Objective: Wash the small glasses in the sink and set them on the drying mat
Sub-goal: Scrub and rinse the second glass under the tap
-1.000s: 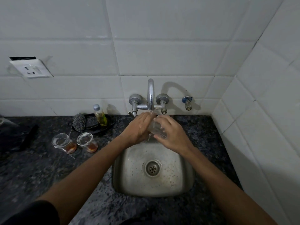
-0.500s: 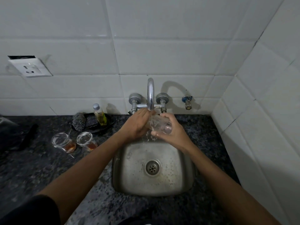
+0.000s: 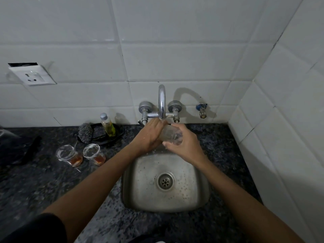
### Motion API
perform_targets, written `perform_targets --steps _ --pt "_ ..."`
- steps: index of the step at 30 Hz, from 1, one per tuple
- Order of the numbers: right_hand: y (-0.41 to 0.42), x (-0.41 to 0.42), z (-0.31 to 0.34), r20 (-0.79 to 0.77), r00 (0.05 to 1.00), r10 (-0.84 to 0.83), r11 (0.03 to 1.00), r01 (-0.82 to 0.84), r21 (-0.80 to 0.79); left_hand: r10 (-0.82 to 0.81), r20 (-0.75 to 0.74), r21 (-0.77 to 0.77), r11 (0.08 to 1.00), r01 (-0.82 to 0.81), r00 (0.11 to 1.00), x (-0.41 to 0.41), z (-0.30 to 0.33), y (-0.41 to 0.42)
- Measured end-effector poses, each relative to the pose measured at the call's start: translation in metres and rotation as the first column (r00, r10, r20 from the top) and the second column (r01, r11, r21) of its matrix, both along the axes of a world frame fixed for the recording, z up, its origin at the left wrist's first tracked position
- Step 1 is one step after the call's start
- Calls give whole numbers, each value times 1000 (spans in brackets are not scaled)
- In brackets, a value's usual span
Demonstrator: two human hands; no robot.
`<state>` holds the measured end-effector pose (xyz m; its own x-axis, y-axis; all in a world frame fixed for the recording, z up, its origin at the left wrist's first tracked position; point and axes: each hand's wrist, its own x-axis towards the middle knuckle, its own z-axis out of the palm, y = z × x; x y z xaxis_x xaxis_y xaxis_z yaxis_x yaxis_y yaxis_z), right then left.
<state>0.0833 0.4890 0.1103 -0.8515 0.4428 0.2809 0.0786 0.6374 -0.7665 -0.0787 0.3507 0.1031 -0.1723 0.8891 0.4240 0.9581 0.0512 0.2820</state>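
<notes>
Clearly the washing is in its early part. Under the tap [image 3: 161, 102], over the back edge of the sink [image 3: 133, 190], the right hand [image 3: 185, 146] grips one small glass [image 3: 171, 135] tipped on its side, while the left hand [image 3: 150, 135] wraps round its other end. Two more glasses [image 3: 70, 155] with brownish dregs stand unwashed on the table [image 3: 35, 186], left of the sink. No drying mat shows, so nothing seems set down yet.
</notes>
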Motion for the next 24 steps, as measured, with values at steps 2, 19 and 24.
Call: perform_targets --steps 2,19,24 --pt "2 2 -1 -33 994 105 969 -95 230 -27 -3 18 999 27 1000 -2 2 1" --pt "8 -2 0 101 987 122 869 -57 -492 -25 31 27 999 24 999 -3 2 1" --pt "14 1 -4 30 990 139 961 -142 237 -37 47 -19 999 38 998 -2 0 3"
